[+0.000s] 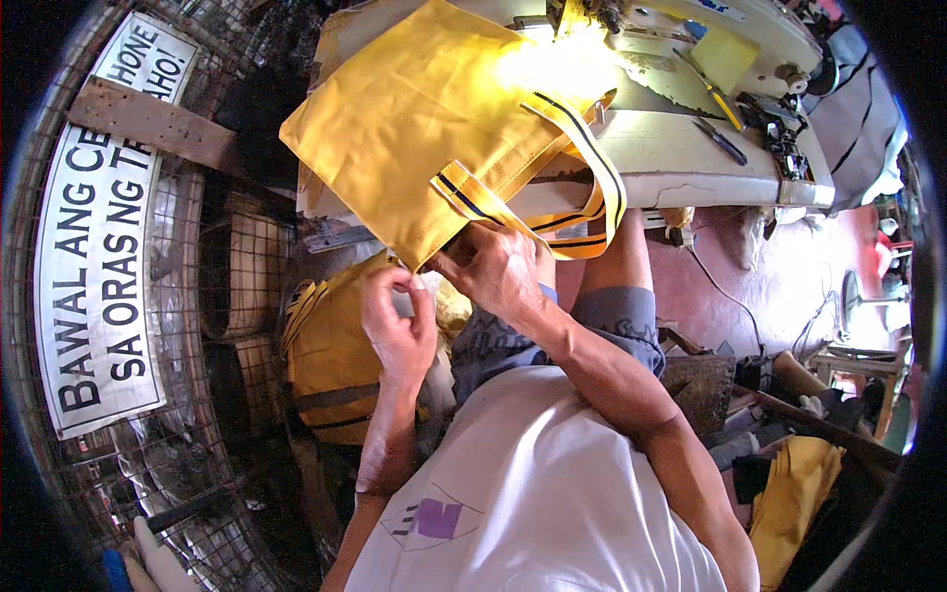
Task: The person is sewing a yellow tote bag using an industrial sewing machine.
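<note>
A yellow tote bag (385, 128) lies across the sewing table, its near corner hanging over the front edge. Two striped handles (604, 183), yellow and white with dark lines, loop out to the right. My right hand (501, 278) is closed on the bag's rim beside a handle's end, its fingertips partly tucked out of sight. Just left of it, my left hand (398, 321) is raised at the bag's corner, thumb and fingers pinched together. Whatever sits in that pinch is too small to make out.
A white sewing machine (691, 39) stands at the back right under a bright lamp glare. On the table (681, 187) lie a yellow-handled screwdriver (728, 107) and a dark slim tool (720, 141). More yellow bags (340, 390) are piled at my left, beside a wire mesh (187, 345).
</note>
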Motion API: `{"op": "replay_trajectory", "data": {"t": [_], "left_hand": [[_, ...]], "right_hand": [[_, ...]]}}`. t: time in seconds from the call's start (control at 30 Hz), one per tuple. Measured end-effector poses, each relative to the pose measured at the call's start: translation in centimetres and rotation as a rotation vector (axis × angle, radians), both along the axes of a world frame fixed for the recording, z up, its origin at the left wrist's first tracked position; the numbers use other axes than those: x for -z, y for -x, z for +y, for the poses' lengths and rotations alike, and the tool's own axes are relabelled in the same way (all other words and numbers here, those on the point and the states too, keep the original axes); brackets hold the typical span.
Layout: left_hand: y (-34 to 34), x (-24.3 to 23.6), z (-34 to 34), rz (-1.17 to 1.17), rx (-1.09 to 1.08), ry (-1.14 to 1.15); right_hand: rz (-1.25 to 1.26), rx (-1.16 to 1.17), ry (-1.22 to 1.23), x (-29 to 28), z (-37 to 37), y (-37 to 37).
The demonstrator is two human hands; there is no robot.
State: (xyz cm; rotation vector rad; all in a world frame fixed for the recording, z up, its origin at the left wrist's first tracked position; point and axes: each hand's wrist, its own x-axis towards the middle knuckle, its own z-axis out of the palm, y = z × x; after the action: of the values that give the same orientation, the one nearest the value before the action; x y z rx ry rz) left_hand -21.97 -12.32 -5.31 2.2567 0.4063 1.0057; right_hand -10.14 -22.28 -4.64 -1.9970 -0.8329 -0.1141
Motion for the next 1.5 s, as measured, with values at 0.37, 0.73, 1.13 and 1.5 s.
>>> {"op": "replay_trajectory", "data": {"t": [0.37,0.73,1.13,1.5], "left_hand": [[-3.7,-2.4,1.2,-0.139,0.296,1.323],[-3.1,-2.3,2.7,0.216,-0.068,0.199],[-3.3,-2.3,3.5,0.232,-0.116,-0.154],[-2.8,-2.8,0.8,0.138,0.076,-0.126]], "right_hand": [[-0.078,-0.246,-0.177,1.7,-0.6,0.7],[-0.466,-0.335,0.031,-1.8,0.2,-1.5],[-0.784,-0.341,0.823,-7.4,3.1,-3.9],[-0.57,-0.307,0.721,-5.9,1.4,-1.2]]}}
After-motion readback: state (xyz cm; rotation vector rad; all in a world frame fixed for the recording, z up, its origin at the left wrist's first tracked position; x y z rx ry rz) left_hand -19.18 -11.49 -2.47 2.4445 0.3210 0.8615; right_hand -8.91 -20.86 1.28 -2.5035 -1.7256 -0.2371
